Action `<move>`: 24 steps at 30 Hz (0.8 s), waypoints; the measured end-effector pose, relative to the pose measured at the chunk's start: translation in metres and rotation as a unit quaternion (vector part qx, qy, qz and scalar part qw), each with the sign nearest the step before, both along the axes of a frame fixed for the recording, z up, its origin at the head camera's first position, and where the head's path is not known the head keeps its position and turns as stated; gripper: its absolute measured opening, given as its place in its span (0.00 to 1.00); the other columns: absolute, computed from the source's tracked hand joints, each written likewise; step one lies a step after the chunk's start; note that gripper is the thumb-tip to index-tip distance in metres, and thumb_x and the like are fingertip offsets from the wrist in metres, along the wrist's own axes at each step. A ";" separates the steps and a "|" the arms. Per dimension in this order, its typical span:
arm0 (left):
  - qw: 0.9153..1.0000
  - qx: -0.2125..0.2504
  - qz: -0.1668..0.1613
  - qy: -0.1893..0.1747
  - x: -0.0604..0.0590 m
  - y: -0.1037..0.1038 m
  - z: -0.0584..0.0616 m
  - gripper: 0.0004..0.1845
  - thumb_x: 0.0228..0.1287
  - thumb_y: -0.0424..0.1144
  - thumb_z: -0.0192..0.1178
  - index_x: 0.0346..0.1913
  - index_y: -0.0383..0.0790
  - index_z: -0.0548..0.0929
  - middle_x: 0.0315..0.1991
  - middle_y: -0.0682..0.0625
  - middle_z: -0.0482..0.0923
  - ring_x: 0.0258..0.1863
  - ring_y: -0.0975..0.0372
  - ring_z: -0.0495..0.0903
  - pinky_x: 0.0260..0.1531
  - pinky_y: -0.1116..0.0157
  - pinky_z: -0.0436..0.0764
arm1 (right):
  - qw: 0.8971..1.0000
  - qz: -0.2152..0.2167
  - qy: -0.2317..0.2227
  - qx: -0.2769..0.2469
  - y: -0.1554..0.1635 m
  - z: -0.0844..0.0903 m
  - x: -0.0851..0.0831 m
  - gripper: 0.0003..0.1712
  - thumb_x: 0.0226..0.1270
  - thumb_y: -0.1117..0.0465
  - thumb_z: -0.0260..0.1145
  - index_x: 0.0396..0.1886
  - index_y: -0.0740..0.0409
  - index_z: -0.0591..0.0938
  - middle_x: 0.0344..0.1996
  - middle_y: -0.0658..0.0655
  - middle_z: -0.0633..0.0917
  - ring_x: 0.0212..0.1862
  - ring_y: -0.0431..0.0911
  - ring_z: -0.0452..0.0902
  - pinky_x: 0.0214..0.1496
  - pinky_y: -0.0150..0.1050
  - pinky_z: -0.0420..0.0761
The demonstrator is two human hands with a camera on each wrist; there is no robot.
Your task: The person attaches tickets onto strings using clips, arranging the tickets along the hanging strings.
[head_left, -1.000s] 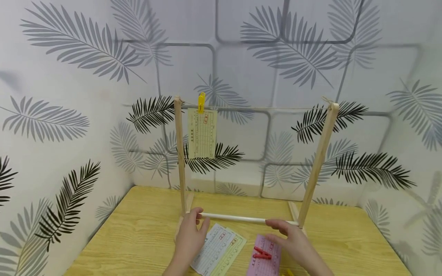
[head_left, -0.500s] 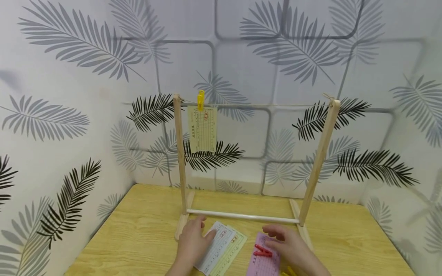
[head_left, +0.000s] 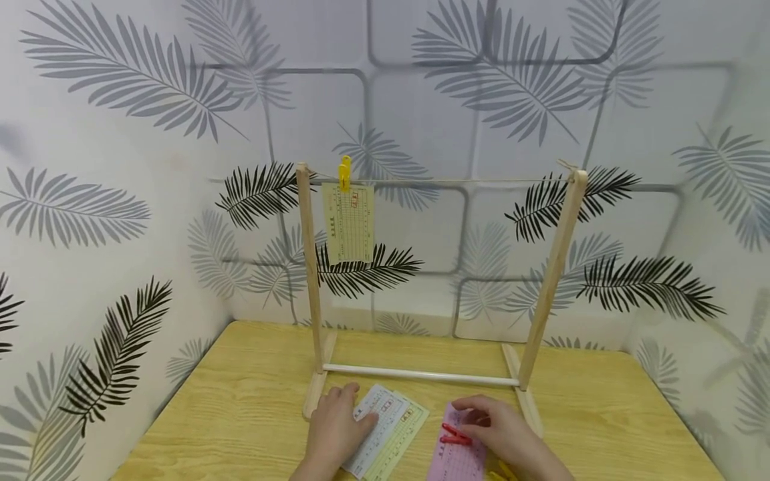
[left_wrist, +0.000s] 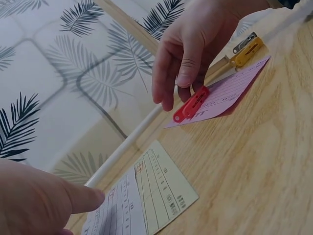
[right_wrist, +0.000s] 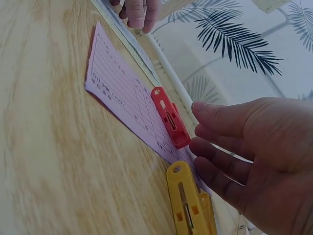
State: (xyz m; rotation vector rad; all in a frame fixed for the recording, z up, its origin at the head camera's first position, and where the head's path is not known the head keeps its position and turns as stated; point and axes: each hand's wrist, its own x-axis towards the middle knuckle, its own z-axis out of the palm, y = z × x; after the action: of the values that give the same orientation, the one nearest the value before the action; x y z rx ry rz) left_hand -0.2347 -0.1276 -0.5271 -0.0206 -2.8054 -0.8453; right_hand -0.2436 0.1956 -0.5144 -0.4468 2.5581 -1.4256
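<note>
Looking at head view: wooden frame (head_left: 544, 280) stands on table (head_left: 252, 394), string across the top, white rod (head_left: 421, 375) low between the posts.
Frame load: one yellowish slip (head_left: 349, 224) hangs near the left post under a yellow peg (head_left: 344, 174).
Left hand (head_left: 333, 427): fingers relaxed and flat on the white slip (head_left: 375, 421), which overlaps a yellow-green slip (head_left: 403, 431); pinching nothing.
Right hand (head_left: 505, 434): over the pink slip (head_left: 457, 457), fingertips at the red peg (head_left: 455, 434).
Obstruction: rod and frame feet lie just behind both hands; right foot sits right beside the right hand.

Left wrist view: left hand (left_wrist: 34, 200) low in the corner, one finger lying out toward the white slip (left_wrist: 117, 210).
Right hand (left_wrist: 195, 44): fingers hang loosely over the red peg (left_wrist: 190, 104), one fingertip at its end; cannot tell if it grips.
Nearby: yellow peg on table (left_wrist: 247, 49) past the pink slip (left_wrist: 225, 93), rod (left_wrist: 132, 142) behind.

Right wrist view: right hand (right_wrist: 249, 147) fingers lightly spread, tips touching or just beside the red peg (right_wrist: 170, 117); no pinch.
Red peg position: lying flat on the pink slip (right_wrist: 127, 98).
Nearby: yellow peg on table (right_wrist: 188, 205) below the fingers, at the slip's edge.
</note>
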 end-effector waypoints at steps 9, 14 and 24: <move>0.999 -0.046 -0.023 -0.009 0.003 -0.002 -0.003 0.42 0.57 0.55 0.85 0.66 0.29 0.84 0.54 0.37 0.80 0.52 0.45 0.76 0.53 0.43 0.79 | 1.000 -0.005 -0.002 0.004 -0.005 0.002 0.003 0.24 0.70 0.61 0.81 0.63 0.60 0.89 0.48 0.54 0.88 0.48 0.49 0.82 0.48 0.39 0.84; 0.997 -0.071 -0.020 0.003 0.004 -0.001 -0.003 0.42 0.54 0.57 0.86 0.61 0.29 0.85 0.49 0.39 0.79 0.48 0.48 0.75 0.47 0.46 0.78 | 1.000 -0.005 0.002 0.003 -0.004 0.000 0.002 0.23 0.70 0.61 0.81 0.63 0.60 0.89 0.49 0.54 0.88 0.48 0.48 0.81 0.46 0.37 0.83; 0.996 -0.086 -0.020 0.008 0.007 0.001 0.001 0.37 0.53 0.57 0.87 0.51 0.29 0.85 0.39 0.42 0.77 0.41 0.49 0.75 0.42 0.49 0.77 | 1.000 0.015 -0.009 0.000 -0.001 -0.003 0.000 0.24 0.71 0.62 0.81 0.64 0.61 0.88 0.51 0.53 0.89 0.49 0.47 0.82 0.48 0.35 0.82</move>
State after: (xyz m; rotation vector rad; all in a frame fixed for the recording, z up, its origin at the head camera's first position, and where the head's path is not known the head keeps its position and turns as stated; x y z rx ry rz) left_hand -0.2278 -0.1265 -0.5263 -0.1101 -2.8630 -0.6059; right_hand -0.2437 0.1946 -0.5175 -0.4693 2.5261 -1.4133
